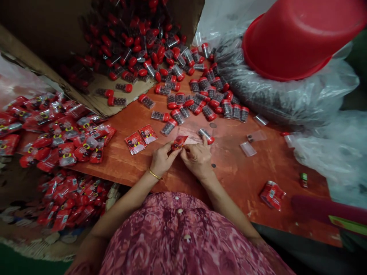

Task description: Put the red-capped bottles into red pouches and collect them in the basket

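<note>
My left hand (pixel 162 158) and my right hand (pixel 197 157) meet over the reddish wooden table (pixel 229 168). Both pinch a small red printed packet (pixel 179 141) between their fingertips. A clear vial with a red cap (pixel 205 135) lies just beyond my right hand. Two flat red packets (pixel 140 138) lie side by side a little to the left of my left hand. A gold bangle circles my left wrist.
Several red-capped vials (pixel 200 97) spill from a tipped cardboard box (pixel 100 95) at the back. Filled red packets (pixel 60 133) pile up at left, more below (pixel 69 198). A red basin (pixel 298 38) rests on plastic bags (pixel 286 95) at right. Empty clear sleeves (pixel 248 149) lie right.
</note>
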Available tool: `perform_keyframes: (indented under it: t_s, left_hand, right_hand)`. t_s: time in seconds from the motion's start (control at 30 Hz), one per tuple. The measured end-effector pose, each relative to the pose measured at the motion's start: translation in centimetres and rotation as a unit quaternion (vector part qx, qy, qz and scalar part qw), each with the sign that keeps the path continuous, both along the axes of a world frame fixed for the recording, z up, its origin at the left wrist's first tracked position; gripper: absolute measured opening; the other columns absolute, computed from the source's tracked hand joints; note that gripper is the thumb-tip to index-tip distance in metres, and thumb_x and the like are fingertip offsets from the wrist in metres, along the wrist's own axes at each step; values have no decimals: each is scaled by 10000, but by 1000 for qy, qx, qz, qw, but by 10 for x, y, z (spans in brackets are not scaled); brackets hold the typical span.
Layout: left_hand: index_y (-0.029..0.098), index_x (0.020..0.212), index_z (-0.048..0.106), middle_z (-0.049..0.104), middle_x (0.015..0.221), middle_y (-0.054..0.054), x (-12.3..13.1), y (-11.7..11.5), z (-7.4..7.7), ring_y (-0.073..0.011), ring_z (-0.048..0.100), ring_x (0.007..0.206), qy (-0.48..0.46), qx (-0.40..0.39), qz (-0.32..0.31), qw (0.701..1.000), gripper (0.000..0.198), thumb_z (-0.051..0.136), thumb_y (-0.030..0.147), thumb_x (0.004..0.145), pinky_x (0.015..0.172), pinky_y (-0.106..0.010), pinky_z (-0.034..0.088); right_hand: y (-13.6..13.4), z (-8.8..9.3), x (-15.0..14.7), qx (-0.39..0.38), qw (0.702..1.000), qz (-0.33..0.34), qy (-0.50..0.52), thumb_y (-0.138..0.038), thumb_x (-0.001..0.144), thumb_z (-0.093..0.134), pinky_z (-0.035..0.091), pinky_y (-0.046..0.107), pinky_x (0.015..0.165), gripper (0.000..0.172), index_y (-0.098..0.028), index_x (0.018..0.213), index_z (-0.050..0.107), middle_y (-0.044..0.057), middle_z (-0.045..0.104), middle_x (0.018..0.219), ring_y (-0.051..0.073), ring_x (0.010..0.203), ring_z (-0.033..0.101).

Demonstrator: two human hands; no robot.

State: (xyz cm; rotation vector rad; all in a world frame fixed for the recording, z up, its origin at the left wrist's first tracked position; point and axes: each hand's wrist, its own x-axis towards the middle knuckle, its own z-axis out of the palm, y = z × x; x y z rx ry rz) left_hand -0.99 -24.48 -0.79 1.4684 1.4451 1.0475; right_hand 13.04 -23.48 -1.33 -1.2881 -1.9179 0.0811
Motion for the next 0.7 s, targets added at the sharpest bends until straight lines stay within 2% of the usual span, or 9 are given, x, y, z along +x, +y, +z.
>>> perform_keyframes:
  t_s: [0.1,0.17,0.27,0.37,0.43,0.6,0.7]
  left_hand:
    - [195,958,666,704,888,-58,2,-2,-1,-196,631,818,3,1,-6,1000,232,605,282,751,775,-269,451]
    - [194,1016,648,696,968,-74,3,-4,-4,-203,631,868,17,3,-9,1000,274,599,283,761,813,-286,453]
    - [188,1055,629,684,1013,-95,3,-6,-6,-211,627,910,46,7,-13,999,296,583,289,781,845,-305,454]
    - [186,1068,620,679,1015,-106,4,-7,-8,-219,621,938,81,18,-18,996,300,558,302,798,860,-319,456]
    - [185,1074,616,673,1033,-108,4,-7,-9,-220,616,958,98,28,-17,995,303,544,308,806,863,-318,458]
    - [188,1071,619,673,1028,-110,3,-7,-12,-221,618,947,112,36,-23,993,299,520,325,824,844,-314,465]
    - [201,1073,618,672,1048,-102,3,-7,-14,-227,606,983,115,46,-29,992,288,513,312,830,912,-346,435]
  right_hand:
    - [1,-5,2,-18,999,17,23,-170,758,514,447,444,902,145,-236,639,564,-30,574,542,129,523,509]
    - [1,-8,4,-41,997,34,56,-176,766,505,495,379,764,142,-223,644,560,-16,576,549,132,520,514]
    - [0,-7,9,-103,986,63,118,-206,797,493,489,308,628,119,-206,723,586,19,610,630,147,581,550]
    - [1,-2,16,-172,965,148,134,-263,836,482,490,337,731,176,-198,938,610,72,657,877,181,795,596]
    - [4,-2,19,-186,956,190,122,-300,870,454,471,364,798,225,-211,992,621,79,659,965,190,867,594]
    - [14,-16,21,-133,970,179,97,-403,889,439,441,389,821,299,-246,827,686,43,690,770,177,721,599]
    - [16,-26,21,-125,973,175,83,-393,894,438,426,396,847,293,-262,819,690,31,687,741,172,716,591]
